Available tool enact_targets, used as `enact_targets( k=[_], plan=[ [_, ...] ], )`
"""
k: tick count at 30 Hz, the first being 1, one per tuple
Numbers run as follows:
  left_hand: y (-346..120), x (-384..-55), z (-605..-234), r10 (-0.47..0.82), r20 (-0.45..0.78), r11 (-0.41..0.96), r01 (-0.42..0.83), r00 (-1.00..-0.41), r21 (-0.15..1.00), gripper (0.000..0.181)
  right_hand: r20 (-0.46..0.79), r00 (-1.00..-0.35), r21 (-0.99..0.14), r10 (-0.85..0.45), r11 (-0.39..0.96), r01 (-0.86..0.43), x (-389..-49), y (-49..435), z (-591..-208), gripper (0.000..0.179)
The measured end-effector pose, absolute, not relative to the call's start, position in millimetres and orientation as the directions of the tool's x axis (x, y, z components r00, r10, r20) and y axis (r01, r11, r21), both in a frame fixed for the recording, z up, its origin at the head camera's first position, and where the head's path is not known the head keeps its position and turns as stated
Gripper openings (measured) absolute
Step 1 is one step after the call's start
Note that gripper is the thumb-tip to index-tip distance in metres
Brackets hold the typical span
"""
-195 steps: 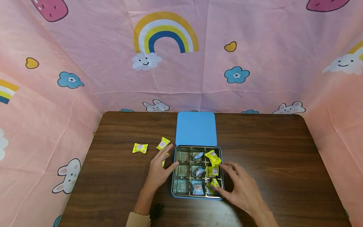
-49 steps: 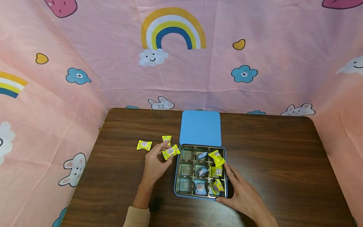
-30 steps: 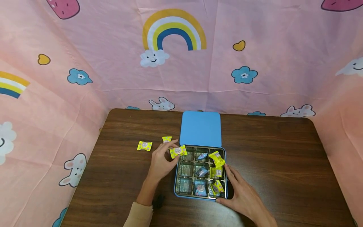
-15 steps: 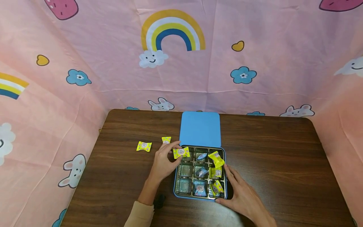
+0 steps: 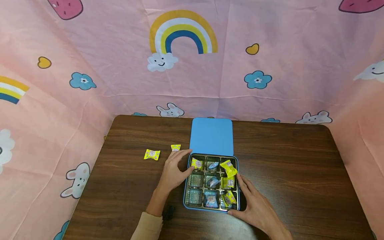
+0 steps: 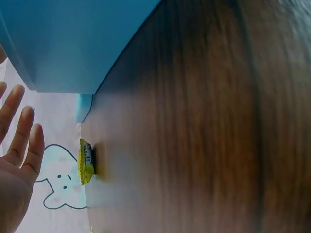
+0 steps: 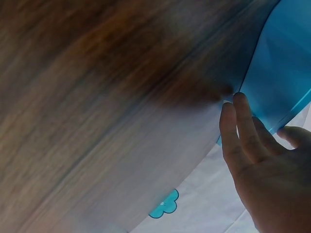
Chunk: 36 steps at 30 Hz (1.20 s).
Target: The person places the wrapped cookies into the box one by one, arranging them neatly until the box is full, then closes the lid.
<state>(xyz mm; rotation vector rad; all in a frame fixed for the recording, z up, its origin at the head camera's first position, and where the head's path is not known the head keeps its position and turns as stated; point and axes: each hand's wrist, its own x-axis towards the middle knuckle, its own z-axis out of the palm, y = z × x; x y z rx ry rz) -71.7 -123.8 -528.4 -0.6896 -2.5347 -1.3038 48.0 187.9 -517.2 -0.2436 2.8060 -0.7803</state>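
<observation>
A blue tin (image 5: 184, 193) with a nine-compartment insert lies on the table in the head view, its blue lid (image 5: 211, 136) folded back. At its left rim is my left hand (image 5: 174, 171), thumb and fingers spread apart. Just beyond the thumb tip, a yellow-wrapped candy (image 5: 197, 163) sits in the back left compartment. Blue-wrapped candies (image 5: 211, 200) fill the middle column. Yellow candies (image 5: 229, 168) occupy the right column, the back one sticking up. My right hand (image 5: 258, 203) rests against the tin's right side, thumb at the front corner; its fingers (image 7: 245, 128) look straight in the right wrist view.
Left of the tin, a yellow candy (image 5: 152, 154) lies on the wooden table (image 5: 288, 160). Another yellow candy (image 5: 175, 147) is partly hidden behind my left fingers. A small dark object (image 5: 169, 212) shows beside the left wrist. Patterned pink cloth (image 5: 192, 80) hangs behind the table.
My left hand has carried a yellow candy rightward from the table over the tin and let go of it in the back left compartment. The right hand has stayed at the tin.
</observation>
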Motion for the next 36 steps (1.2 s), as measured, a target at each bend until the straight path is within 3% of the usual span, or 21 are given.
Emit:
enact_targets(
  k=[18, 36],
  plan=[
    [-134, -87, -528, 0.316, 0.380, 0.540, 0.494, -0.869, 0.681, 0.060, -0.159, -0.962, -0.538, -0.221, 0.837, -0.103, 46, 188, -517, 0.121],
    [-152, -91, -533, 0.173, 0.358, 0.602, 0.386, -0.918, 0.699, 0.058, -0.170, -0.960, -0.533, -0.222, 0.840, -0.099, 47, 187, -517, 0.120]
  ],
)
